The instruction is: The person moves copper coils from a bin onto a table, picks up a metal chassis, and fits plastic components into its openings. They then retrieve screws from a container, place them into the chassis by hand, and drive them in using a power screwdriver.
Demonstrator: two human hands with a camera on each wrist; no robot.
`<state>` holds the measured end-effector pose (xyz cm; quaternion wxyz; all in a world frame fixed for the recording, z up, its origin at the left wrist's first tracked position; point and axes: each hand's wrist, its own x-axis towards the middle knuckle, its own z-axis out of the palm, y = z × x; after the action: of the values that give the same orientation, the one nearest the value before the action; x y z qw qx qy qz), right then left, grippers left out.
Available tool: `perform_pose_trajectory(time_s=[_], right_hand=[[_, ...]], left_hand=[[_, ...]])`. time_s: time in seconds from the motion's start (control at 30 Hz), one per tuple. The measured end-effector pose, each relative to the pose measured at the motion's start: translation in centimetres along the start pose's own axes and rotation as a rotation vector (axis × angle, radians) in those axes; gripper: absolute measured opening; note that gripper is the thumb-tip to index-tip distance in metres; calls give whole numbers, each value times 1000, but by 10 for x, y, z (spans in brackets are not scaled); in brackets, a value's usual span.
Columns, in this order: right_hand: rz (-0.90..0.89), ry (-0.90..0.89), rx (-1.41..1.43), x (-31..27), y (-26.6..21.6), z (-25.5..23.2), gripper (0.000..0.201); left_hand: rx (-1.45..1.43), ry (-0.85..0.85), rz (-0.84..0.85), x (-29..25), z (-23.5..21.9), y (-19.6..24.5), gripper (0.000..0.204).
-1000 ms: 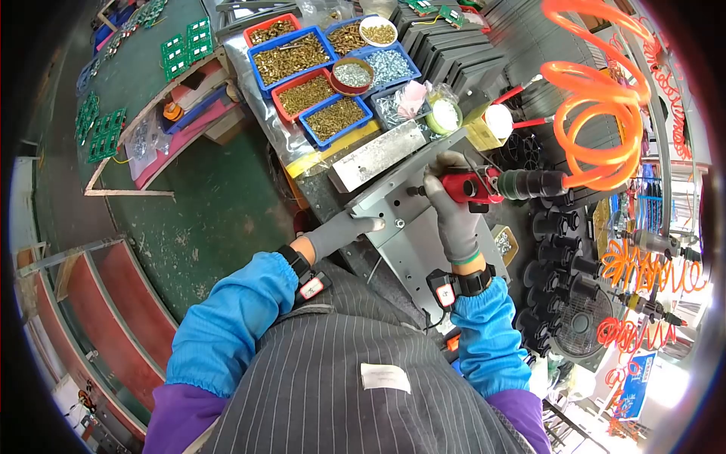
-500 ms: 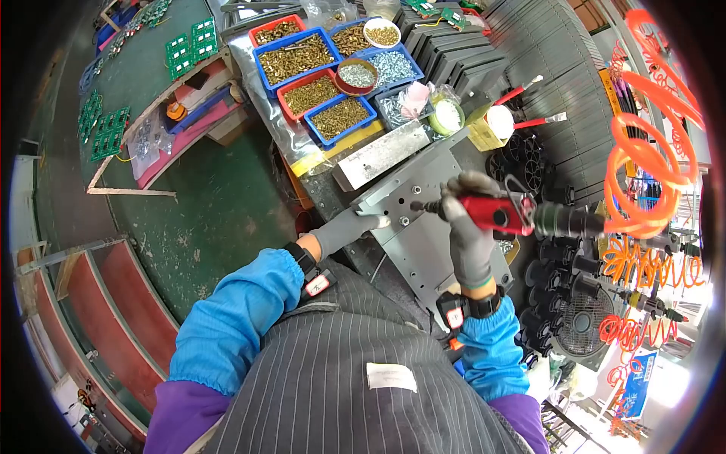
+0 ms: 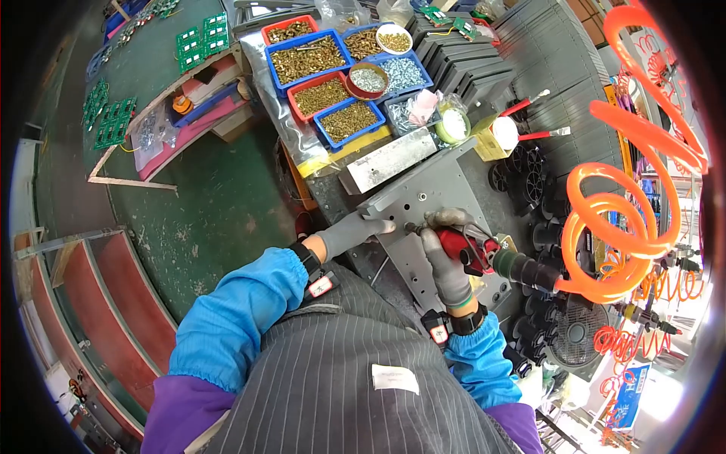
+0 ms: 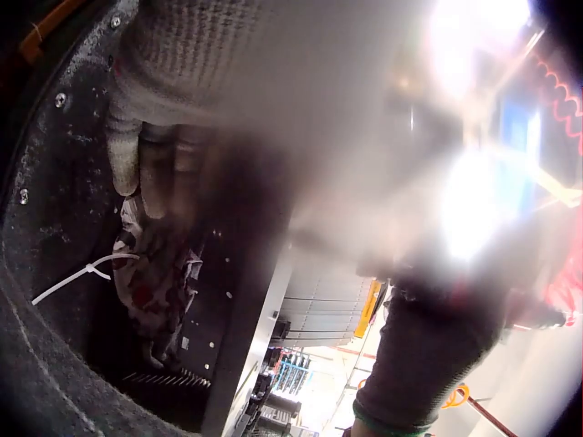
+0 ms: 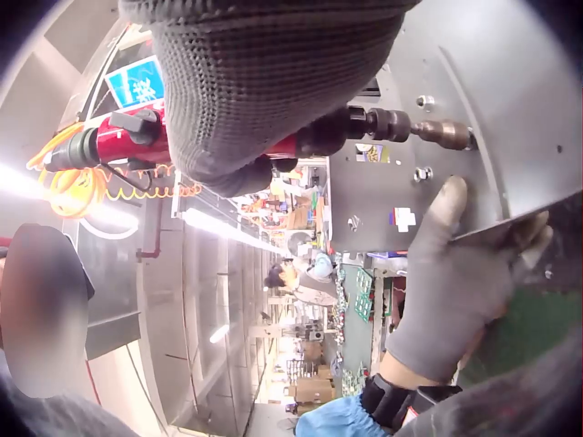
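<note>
A grey bent metal panel point(image 3: 454, 181) lies on the bench in front of me, with holes and several nuts on studs in it. My left hand point(image 3: 349, 233) grips its left edge, thumb on the face and fingers under the edge, as the right wrist view shows. In my right hand point(image 3: 448, 276) is a red air screwdriver point(image 3: 456, 244), held round its body. Its socket point(image 5: 444, 134) meets the panel at the fastener near my left thumb. A second nut point(image 3: 423, 197) shows farther up the panel. Glare and blur hide much of the left wrist view.
Blue and red bins point(image 3: 306, 60) of brass and silver fasteners stand at the back. A metal block point(image 3: 393, 160) lies just beyond the panel. An orange coiled air hose point(image 3: 582, 219) trails from the screwdriver to the right. Black spools point(image 3: 522, 181) stand at the right.
The air screwdriver has lifted off the farther nut, swung back to the right, then come down on the fastener nearer my body. My left hand has kept its grip on the panel edge.
</note>
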<state>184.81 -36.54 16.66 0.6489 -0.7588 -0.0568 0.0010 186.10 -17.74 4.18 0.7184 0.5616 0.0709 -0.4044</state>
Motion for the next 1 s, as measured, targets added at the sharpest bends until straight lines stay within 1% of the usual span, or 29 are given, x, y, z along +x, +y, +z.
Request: perform_pose_trajectory(time_s=[0.13, 0.2, 0.33, 0.4, 0.53, 0.6, 0.63, 0.73, 0.8, 0.93, 1.0], right_hand=[[-50, 25, -83, 2, 4, 4, 19], [42, 58, -16, 0, 3, 5, 20], [57, 90, 81, 2, -3, 7, 19], [7, 38, -26, 3, 0, 3, 19], [-15, 24, -78, 2, 1, 3, 20], [102, 56, 71, 3, -4, 6, 20], [102, 56, 72, 4, -3, 8, 20], [73, 100, 149, 4, 0, 6, 23], [24, 17, 24, 3, 1, 1, 29], [24, 18, -16, 2, 6, 2, 37], [45, 110, 166, 4, 8, 6, 42]], left_hand=[[-27, 24, 20, 3, 1, -2, 58], [3, 16, -21, 2, 0, -2, 58], [1, 29, 1, 3, 1, -5, 57], [-15, 27, 22, 8, 0, -11, 58], [33, 12, -4, 6, -1, -7, 60], [41, 25, 12, 5, 0, -4, 64], [41, 26, 12, 4, 0, -4, 64], [39, 27, 7, 4, 1, -4, 65], [43, 22, 2, 4, 0, -5, 66], [37, 15, -9, 5, 0, -7, 66], [25, 18, -8, 6, 0, -8, 66]])
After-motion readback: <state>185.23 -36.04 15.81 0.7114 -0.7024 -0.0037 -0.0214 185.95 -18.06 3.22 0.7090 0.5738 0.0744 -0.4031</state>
